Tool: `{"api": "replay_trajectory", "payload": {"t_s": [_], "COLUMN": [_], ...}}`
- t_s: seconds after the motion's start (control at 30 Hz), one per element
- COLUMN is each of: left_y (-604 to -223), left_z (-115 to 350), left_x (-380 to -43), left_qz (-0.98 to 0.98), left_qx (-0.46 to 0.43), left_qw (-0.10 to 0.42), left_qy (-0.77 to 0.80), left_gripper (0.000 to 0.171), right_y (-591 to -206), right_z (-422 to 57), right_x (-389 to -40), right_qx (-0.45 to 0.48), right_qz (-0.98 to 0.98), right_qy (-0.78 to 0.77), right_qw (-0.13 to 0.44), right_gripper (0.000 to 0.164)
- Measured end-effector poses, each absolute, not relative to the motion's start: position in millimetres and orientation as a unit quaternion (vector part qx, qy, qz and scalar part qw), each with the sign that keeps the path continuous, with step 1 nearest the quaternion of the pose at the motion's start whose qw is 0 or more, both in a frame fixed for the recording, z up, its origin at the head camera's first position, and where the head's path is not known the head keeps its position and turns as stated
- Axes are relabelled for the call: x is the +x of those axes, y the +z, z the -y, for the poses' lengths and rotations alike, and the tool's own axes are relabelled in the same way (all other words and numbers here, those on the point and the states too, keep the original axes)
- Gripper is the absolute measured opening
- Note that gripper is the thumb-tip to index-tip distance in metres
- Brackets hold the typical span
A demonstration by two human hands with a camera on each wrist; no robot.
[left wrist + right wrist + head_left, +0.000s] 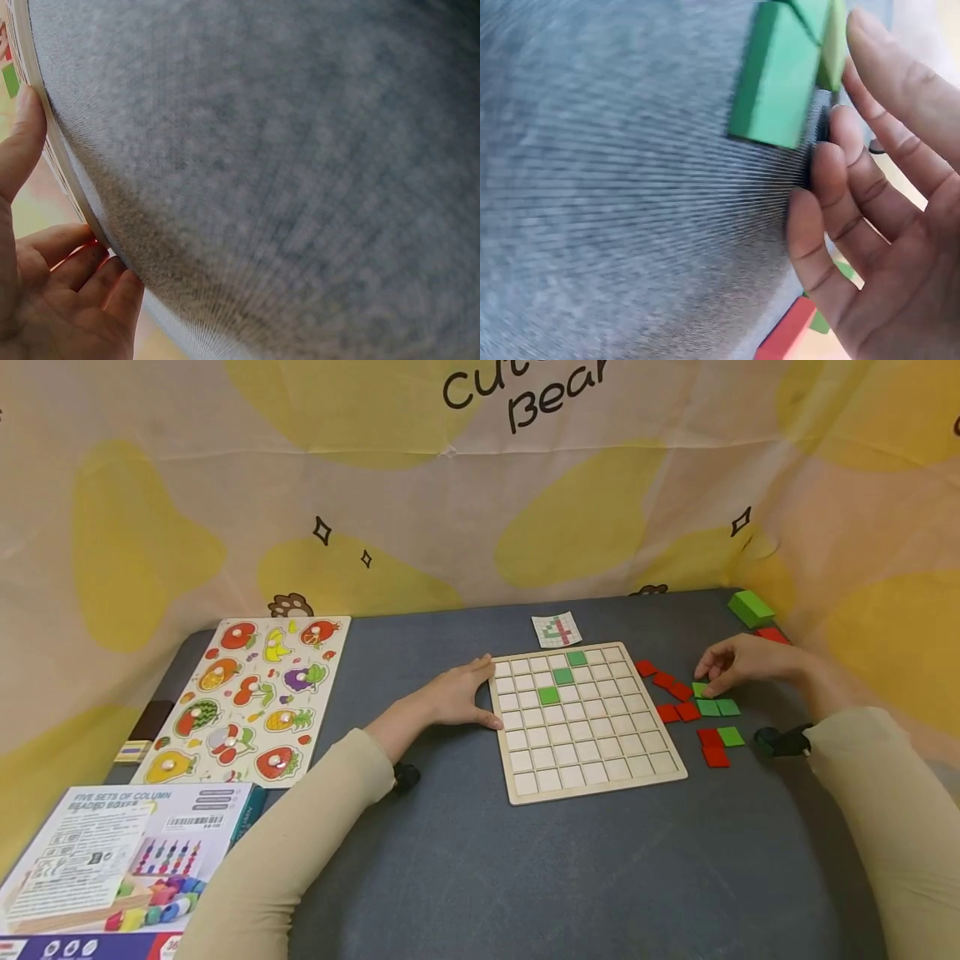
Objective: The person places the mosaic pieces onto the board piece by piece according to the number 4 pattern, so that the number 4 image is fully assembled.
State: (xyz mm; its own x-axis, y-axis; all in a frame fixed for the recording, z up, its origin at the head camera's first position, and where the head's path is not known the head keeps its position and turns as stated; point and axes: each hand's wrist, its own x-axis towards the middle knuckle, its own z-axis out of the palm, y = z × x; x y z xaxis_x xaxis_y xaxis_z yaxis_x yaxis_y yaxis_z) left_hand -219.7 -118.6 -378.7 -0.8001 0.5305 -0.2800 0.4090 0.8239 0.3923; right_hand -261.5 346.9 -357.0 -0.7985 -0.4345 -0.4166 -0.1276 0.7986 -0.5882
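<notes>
A square wooden grid board (592,789) lies on the dark table, with three green tiles set in a diagonal, one of them a green tile (549,695). At its left edge my left hand (459,693) steadies it, thumb and fingers spread against the rim; the left wrist view shows the fingertips (75,238) touching the board's side. To the right of the board, my right hand (742,664) pinches a light green tile (832,52) between thumb and index finger. Darker green tiles (780,75) lie beside that tile, and red tiles (677,691) are scattered nearby.
A small pattern card (557,630) lies behind the board. At the far right stands a green block (751,608). A fruit puzzle board (330,652) and a bead-toy box (97,852) occupy the left. A printed curtain (420,493) hangs along the back.
</notes>
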Motion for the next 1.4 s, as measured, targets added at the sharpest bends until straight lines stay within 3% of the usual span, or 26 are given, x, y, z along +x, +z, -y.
{"api": "replay_trajectory", "payload": {"t_s": [0.37,0.63,0.73,0.93,1.1,1.4], "left_y": [-379,-378,-379,-379,-378,-378], "left_z": [118,120,120,119,117,118], "left_x": [-222,-221,-221,-221,-221,-221], "left_qz": [-0.934,-0.935,-0.935,-0.933,-0.932,-0.935], "left_qx": [0.255,0.252,0.253,0.259,0.257,0.249], "left_qw": [0.194,0.194,0.192,0.195,0.196,0.194], "left_qy": [0.158,0.156,0.155,0.156,0.164,0.162], "left_gripper": [0.107,0.106,0.107,0.107,0.107,0.107], "right_y": [-356,-335,-334,-342,-348,-359], "right_z": [-341,-295,-260,-189,-144,-114], "right_x": [-264,-265,-261,-246,-234,-225], "right_qx": [-0.148,-0.133,-0.164,-0.258,-0.323,-0.347], "right_qz": [-0.923,-0.949,-0.946,-0.915,-0.888,-0.877], "right_qy": [-0.244,-0.249,-0.253,-0.280,-0.290,-0.281], "right_qw": [0.257,0.140,0.119,0.135,0.151,0.179], "right_gripper": [0.021,0.026,0.019,0.009,0.009,0.009]}}
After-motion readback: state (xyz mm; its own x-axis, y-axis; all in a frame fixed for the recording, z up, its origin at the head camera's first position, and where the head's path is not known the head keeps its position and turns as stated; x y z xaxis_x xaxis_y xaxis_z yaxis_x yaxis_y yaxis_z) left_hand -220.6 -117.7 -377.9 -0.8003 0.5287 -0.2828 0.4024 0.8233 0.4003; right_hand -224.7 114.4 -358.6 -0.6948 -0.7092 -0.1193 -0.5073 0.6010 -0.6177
